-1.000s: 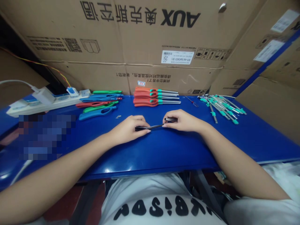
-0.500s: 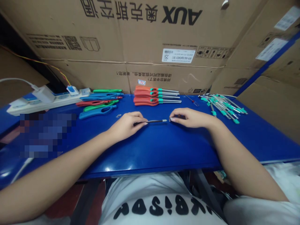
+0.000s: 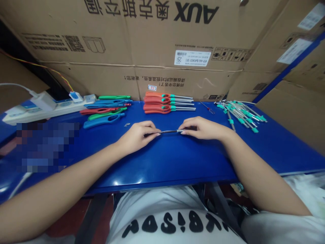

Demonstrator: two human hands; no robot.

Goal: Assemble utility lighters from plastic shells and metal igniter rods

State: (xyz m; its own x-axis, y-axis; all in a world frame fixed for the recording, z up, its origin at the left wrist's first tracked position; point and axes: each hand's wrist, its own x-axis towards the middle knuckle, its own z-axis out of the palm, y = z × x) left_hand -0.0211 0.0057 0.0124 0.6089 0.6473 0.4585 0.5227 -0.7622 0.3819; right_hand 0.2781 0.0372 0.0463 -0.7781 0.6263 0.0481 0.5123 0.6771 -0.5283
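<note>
Across the blue table (image 3: 162, 162) my left forearm (image 3: 76, 181) slants up and inward while my right forearm (image 3: 254, 166) angles in from the other side. Palms turned in, my left hand (image 3: 137, 134) pinches a thin dark rod (image 3: 169, 131) between thumb and fingers, and my right hand (image 3: 203, 128) has thumb and fingertips closed on a small silvery tube (image 3: 179, 130). The rod lies nearly level, bridging the gap between my hands, its right end meeting the tube at my right fingertips, though I can't tell whether it goes inside.
</note>
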